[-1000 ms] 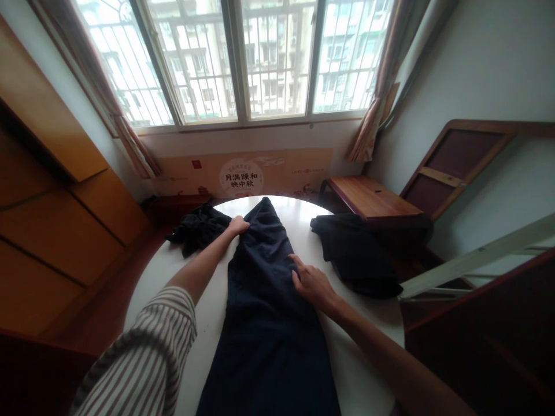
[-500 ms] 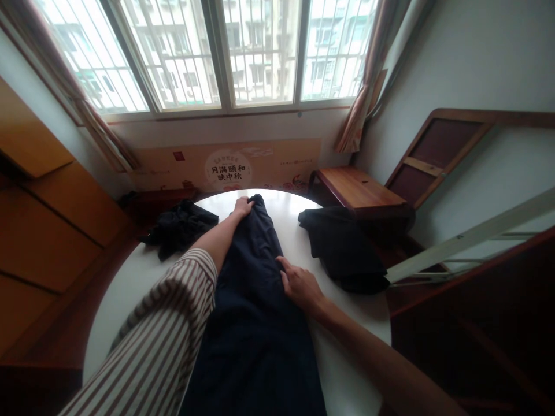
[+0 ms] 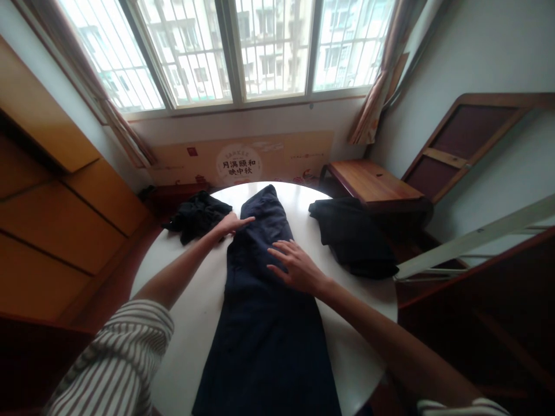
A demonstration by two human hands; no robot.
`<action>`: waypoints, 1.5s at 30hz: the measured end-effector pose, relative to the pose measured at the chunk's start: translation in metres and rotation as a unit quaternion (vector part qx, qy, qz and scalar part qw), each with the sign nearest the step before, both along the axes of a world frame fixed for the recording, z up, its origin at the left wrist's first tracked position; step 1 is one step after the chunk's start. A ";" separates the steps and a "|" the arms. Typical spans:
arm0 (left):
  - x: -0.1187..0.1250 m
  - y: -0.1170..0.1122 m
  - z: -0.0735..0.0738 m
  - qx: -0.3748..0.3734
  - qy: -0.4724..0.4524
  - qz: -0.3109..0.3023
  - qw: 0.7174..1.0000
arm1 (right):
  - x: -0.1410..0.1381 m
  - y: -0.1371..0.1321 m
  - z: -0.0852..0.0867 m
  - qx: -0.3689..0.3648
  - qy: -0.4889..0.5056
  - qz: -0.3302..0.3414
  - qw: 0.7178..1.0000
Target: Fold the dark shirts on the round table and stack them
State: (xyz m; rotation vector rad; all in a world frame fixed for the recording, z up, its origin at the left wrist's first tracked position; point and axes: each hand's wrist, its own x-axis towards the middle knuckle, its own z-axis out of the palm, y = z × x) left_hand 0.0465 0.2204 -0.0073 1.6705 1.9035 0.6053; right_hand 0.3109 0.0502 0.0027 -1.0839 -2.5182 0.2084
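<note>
A pair of dark navy trousers point(image 3: 273, 329) lies lengthwise on the round white table point(image 3: 186, 335), its narrow end toward the window and its wide part toward me. My left hand point(image 3: 231, 224) is at the left edge of the trousers near the far end, thumb stretched over the cloth; its other fingers are partly hidden. Over the right half of the cloth, about midway, my right hand point(image 3: 297, 267) is spread open with its palm down. Whether it presses on the fabric or hovers just above, I cannot tell.
A crumpled black garment point(image 3: 197, 215) lies at the table's left edge. On the right, a folded black garment point(image 3: 353, 237) reaches over the rim. Beyond stands a wooden bench point(image 3: 375, 180), with a pale rail point(image 3: 481, 234) to the right. Orange cabinets point(image 3: 47, 225) line the left.
My left hand has let go of the far end of the trousers and moved back to their left edge. My right hand has opened from the right edge onto the cloth. The view has shifted slightly.
</note>
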 end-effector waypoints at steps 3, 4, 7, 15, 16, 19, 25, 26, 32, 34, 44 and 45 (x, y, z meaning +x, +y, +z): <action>0.002 -0.007 -0.010 -0.002 -0.053 -0.037 0.998 | -0.019 -0.003 0.004 -0.061 -0.065 0.098 0.991; 0.005 -0.005 -0.012 0.007 -0.054 -0.042 0.998 | -0.025 -0.003 0.005 -0.077 -0.082 0.119 0.986; 0.013 0.006 -0.012 0.043 -0.044 -0.033 0.998 | -0.042 0.000 0.009 -0.105 -0.101 0.145 0.979; 0.007 0.025 -0.002 0.089 0.027 0.004 0.996 | -0.050 -0.013 -0.003 -0.116 -0.117 0.144 0.976; 0.007 0.022 0.001 0.094 0.037 0.006 0.995 | -0.049 -0.025 -0.004 -0.113 -0.106 0.160 0.975; 0.015 0.007 0.007 0.142 0.084 -0.054 0.985 | -0.042 -0.069 -0.003 -0.116 -0.069 0.220 0.966; 0.049 -0.019 -0.007 0.129 0.157 -0.349 0.915 | -0.025 -0.140 0.006 -0.194 -0.008 0.323 0.926; 0.052 -0.020 -0.010 0.116 0.165 -0.344 0.917 | -0.022 -0.148 0.007 -0.213 0.002 0.340 0.916; 0.065 -0.009 -0.016 0.126 0.211 -0.323 0.914 | -0.013 -0.147 0.019 -0.290 0.056 0.388 0.873; 0.068 0.001 -0.013 0.138 0.233 -0.347 0.898 | -0.015 -0.111 0.028 -0.275 0.068 0.351 0.892; 0.066 0.045 -0.012 0.134 0.280 -0.433 0.846 | -0.039 0.051 0.018 -0.086 -0.039 0.084 0.992; 0.064 0.044 -0.015 0.136 0.283 -0.426 0.848 | -0.041 0.048 0.009 -0.082 -0.054 0.081 0.992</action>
